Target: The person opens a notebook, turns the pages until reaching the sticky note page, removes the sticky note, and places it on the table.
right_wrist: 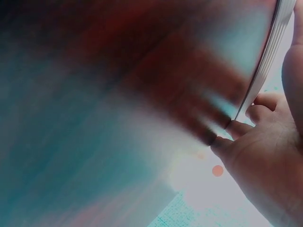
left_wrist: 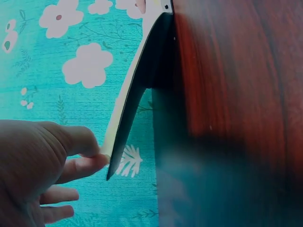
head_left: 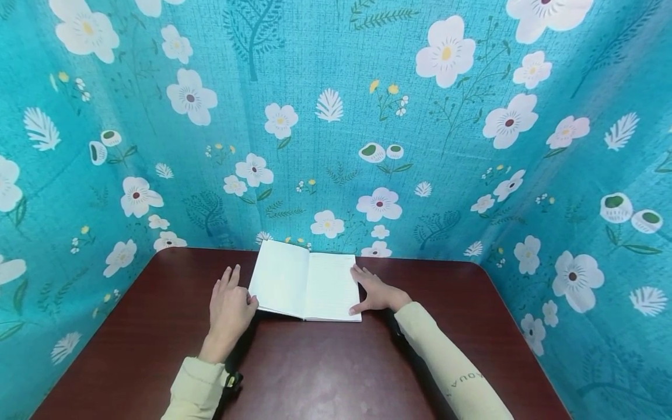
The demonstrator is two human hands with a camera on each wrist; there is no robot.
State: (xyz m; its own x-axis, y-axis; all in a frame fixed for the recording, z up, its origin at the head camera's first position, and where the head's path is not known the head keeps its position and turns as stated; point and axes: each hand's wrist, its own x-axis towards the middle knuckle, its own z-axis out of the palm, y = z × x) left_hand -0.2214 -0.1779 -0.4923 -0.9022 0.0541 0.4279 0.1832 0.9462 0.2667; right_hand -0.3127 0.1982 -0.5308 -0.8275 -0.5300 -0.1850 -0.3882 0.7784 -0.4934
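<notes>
An open notebook lies near the far edge of the table, its spine pointing away from me. The right-hand pages bear faint lines; the left side looks blank. My left hand pinches the outer edge of the left cover between thumb and forefinger, the other fingers spread. The left wrist view shows that cover tilted up off the table, its underside dark. At the notebook's right edge rests my right hand, thumb and fingers apart on the page margin. In the right wrist view, some fingertips touch the table beside the page block.
The dark reddish-brown table has a glossy top that mirrors light. Behind it and on both sides hangs a turquoise curtain with white flowers, close to the table's far edge. A dark strap shows at the left wrist.
</notes>
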